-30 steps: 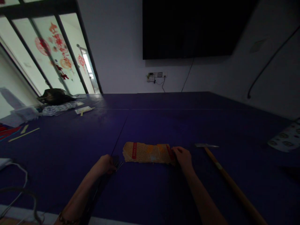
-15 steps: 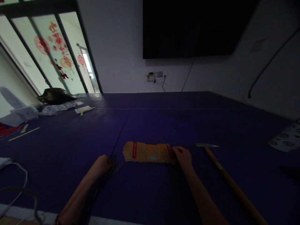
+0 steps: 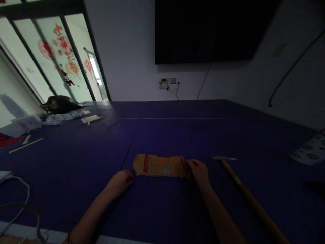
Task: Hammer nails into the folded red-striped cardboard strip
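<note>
A flat strip that looks like worn brown cardboard [image 3: 158, 166], dotted and crossed by red bands, lies on the purple tabletop between my hands. At its right end my right hand [image 3: 199, 169] is closed, with thumb and finger pinching the edge. My left hand [image 3: 122, 179] rests low on the table just off the strip's left end. Its fingers are curled, and what lies under or in them is hidden. To the right of my right hand is a hammer [image 3: 250, 195], with a long wooden handle and a narrow metal head.
White cables [image 3: 25, 189] run along the near left edge. At the far left are a black bag [image 3: 61, 103], papers [image 3: 62, 118] and a small white tray [image 3: 90, 119]. A patterned white item [image 3: 309, 150] lies at the right. A dark screen [image 3: 208, 30] hangs on the wall.
My left hand has moved right, over the spot where several thin metal pieces like nails lay; they no longer show. The right hand, strip and hammer stay put.
</note>
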A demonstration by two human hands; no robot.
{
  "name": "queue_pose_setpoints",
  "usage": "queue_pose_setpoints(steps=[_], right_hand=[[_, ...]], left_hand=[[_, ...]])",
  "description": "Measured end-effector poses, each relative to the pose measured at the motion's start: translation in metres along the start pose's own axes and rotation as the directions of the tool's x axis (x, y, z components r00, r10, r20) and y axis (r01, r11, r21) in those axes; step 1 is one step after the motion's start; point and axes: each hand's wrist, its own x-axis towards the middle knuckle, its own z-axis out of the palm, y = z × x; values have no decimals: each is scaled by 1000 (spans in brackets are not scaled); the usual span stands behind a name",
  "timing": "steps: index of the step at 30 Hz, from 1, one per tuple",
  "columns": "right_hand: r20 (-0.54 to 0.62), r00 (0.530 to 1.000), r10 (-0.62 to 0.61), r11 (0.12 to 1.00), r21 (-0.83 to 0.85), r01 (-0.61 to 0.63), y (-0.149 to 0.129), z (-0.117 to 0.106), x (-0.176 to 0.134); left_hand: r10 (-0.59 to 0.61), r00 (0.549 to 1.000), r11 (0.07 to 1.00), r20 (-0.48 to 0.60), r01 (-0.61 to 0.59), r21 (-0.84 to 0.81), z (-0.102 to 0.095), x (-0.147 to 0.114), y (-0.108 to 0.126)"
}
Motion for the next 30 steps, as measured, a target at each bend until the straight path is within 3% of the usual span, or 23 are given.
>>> queue_pose_setpoints(steps=[12, 24, 26, 28, 30], right_hand=[[15, 1000, 17, 1000, 9, -17, -2, -1, 0], [8, 1000, 18, 1000, 9, -18, -2, 0, 0], [3, 1000, 18, 1000, 14, -19, -2, 0, 0], [-5, 1000, 18, 1000, 21, -18, -2, 0, 0], [-15, 1000, 20, 999, 29, -19, -3, -1, 0]], left_hand=[[-116, 990, 993, -80, 115, -19, 10, 1, 0], [-148, 988, 987, -47, 145, -67, 6, 3, -2], [-164, 985, 976, -59, 153, -154, 6, 2, -2], [-136, 988, 928, -69, 103, -359, 5, 0, -2], [-63, 995, 785, -83, -2, -619, 4, -3, -1]])
